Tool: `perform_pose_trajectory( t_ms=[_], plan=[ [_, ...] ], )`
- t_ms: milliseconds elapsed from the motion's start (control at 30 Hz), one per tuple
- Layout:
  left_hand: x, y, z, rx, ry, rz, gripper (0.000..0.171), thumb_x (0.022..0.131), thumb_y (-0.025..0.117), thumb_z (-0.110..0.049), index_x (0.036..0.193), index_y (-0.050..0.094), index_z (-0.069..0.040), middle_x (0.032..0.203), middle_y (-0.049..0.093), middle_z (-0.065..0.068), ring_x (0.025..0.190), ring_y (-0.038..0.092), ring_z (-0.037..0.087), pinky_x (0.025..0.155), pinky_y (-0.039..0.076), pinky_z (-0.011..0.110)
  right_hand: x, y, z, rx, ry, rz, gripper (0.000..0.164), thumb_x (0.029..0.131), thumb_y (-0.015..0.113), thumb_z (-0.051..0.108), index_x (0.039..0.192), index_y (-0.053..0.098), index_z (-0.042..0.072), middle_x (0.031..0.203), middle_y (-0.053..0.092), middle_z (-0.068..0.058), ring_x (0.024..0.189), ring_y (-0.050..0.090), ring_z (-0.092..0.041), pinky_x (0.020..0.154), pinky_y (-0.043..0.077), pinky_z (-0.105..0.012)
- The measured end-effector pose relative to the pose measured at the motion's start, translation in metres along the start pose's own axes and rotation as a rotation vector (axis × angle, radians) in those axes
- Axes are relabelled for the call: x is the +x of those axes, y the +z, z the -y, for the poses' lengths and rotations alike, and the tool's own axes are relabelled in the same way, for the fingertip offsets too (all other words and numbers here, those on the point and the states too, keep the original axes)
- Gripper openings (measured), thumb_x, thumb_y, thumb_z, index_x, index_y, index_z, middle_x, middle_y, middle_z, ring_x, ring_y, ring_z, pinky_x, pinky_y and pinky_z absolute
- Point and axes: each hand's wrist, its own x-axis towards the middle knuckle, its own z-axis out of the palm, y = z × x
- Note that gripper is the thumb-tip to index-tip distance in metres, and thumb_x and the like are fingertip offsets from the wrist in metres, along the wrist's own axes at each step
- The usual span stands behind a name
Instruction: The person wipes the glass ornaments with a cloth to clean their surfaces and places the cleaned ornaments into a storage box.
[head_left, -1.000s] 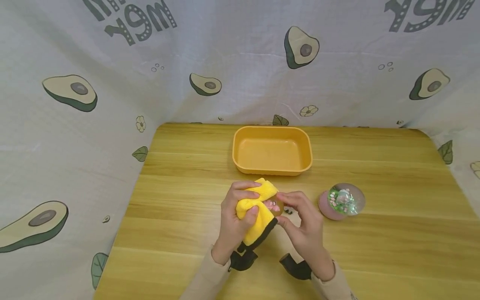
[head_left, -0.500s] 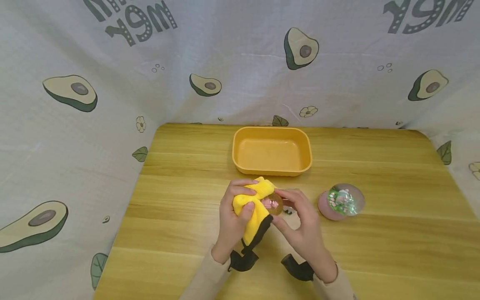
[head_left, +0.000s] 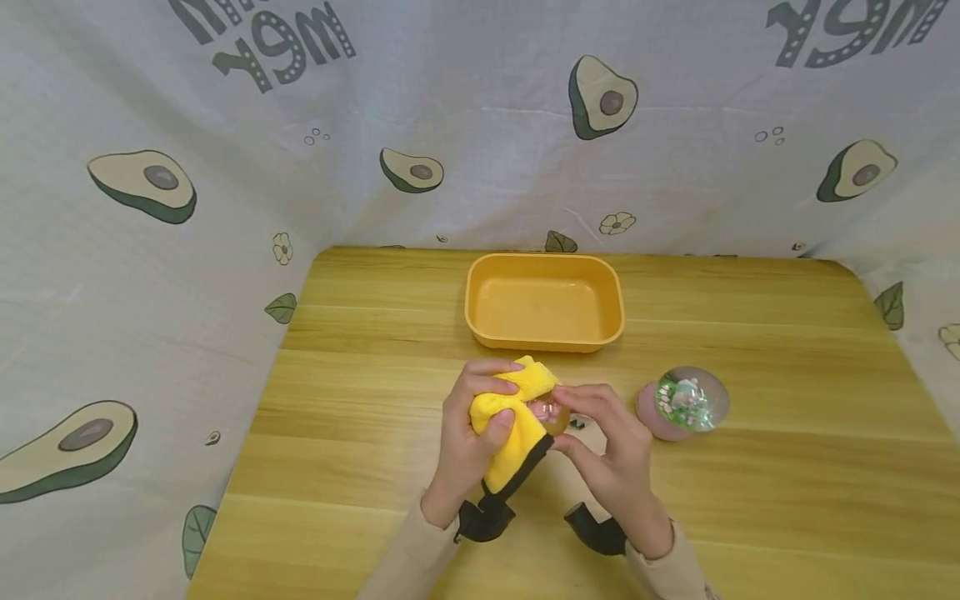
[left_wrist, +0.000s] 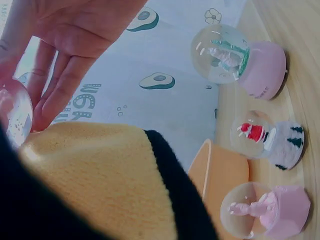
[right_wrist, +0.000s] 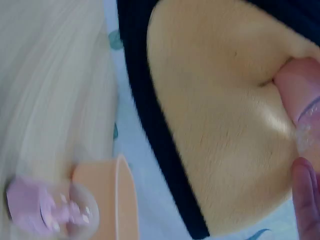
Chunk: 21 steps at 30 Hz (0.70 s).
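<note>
My left hand (head_left: 474,425) grips a yellow cloth (head_left: 517,450) with a black border, its thumb pressed into the folds. Wrapped partly in the cloth is a snow globe (head_left: 549,412), its pink base (right_wrist: 297,90) tucked inside and its clear dome facing right. My right hand (head_left: 615,454) pinches the dome between thumb and bent forefinger, fingertips right at the cloth's edge. In the left wrist view, the right hand's fingers (left_wrist: 65,85) reach behind the dome (left_wrist: 17,112). The cloth hides most of the held globe.
A yellow-orange bin (head_left: 543,342) stands beyond the hands. To the right sits a larger pink-based snow globe (head_left: 666,417). The left wrist view also shows a Santa snow globe (left_wrist: 289,145) and a pink snow globe with an angular base (left_wrist: 290,212) on the table.
Over the last half second, both hands and the cloth shift slightly right. The cloth covers more of the dome than it did then, and the right fingertips meet its edge.
</note>
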Motion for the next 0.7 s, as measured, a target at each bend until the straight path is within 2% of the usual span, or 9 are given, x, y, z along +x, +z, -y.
perform_pose_trajectory(
  t_ms=[167,267,333,467,567,667,700],
  plan=[
    [0.008,0.002,-0.016,0.085,0.079,0.035,0.024,0.09,0.048,-0.027,0.092,0.048,-0.002,0.101,0.052,0.018,0.096,0.054,0.03,0.075,0.049,0.036,-0.012,-0.006,-0.002,0.117,0.231,-0.005,0.04,0.075,0.068,0.012,0.099,0.055,-0.017,0.09,0.059,-0.013,0.076,0.057,-0.013,0.069,0.049,-0.019],
    [0.007,0.002,-0.014,0.091,0.086,0.034,0.024,0.09,0.048,-0.027,0.091,0.048,-0.002,0.099,0.052,0.019,0.094,0.054,0.029,0.074,0.049,0.035,-0.013,-0.006,0.002,0.072,0.32,-0.006,0.034,0.073,0.07,0.007,0.098,0.057,-0.013,0.091,0.061,-0.012,0.076,0.058,-0.012,0.065,0.05,-0.018],
    [0.005,0.001,-0.012,0.079,0.071,0.019,0.025,0.09,0.048,-0.027,0.091,0.049,-0.002,0.099,0.052,0.019,0.093,0.054,0.029,0.073,0.049,0.034,-0.011,-0.005,0.006,0.026,0.338,0.006,0.033,0.073,0.07,0.006,0.098,0.058,-0.011,0.09,0.061,-0.011,0.074,0.058,-0.011,0.064,0.049,-0.017],
    [-0.001,0.0,0.001,0.043,0.029,-0.023,0.028,0.089,0.05,-0.028,0.091,0.049,0.0,0.102,0.052,0.019,0.095,0.054,0.03,0.075,0.049,0.036,0.0,-0.001,0.012,-0.044,0.249,0.049,0.037,0.081,0.066,0.014,0.103,0.055,-0.013,0.091,0.058,-0.017,0.077,0.056,-0.014,0.067,0.049,-0.017],
    [-0.005,-0.001,0.008,-0.009,-0.038,-0.061,0.03,0.088,0.051,-0.029,0.094,0.05,0.001,0.106,0.052,0.018,0.099,0.053,0.032,0.077,0.049,0.037,0.005,0.002,0.014,-0.078,0.113,0.082,0.043,0.085,0.061,0.023,0.106,0.053,-0.013,0.097,0.054,-0.023,0.086,0.054,-0.018,0.074,0.046,-0.018],
    [-0.007,-0.003,0.012,-0.074,-0.096,-0.089,0.031,0.088,0.05,-0.028,0.096,0.05,0.001,0.11,0.051,0.018,0.101,0.051,0.034,0.079,0.048,0.038,0.005,0.002,0.008,-0.112,-0.019,0.096,0.04,0.084,0.062,0.023,0.105,0.056,-0.011,0.102,0.053,-0.026,0.095,0.053,-0.023,0.081,0.044,-0.02],
    [-0.007,-0.003,0.012,-0.094,-0.106,-0.091,0.031,0.088,0.05,-0.028,0.096,0.049,0.002,0.11,0.051,0.019,0.101,0.05,0.035,0.078,0.049,0.037,0.004,0.002,0.006,-0.126,-0.053,0.092,0.039,0.083,0.064,0.023,0.103,0.058,-0.01,0.101,0.054,-0.025,0.095,0.053,-0.023,0.079,0.043,-0.019]
  ],
)
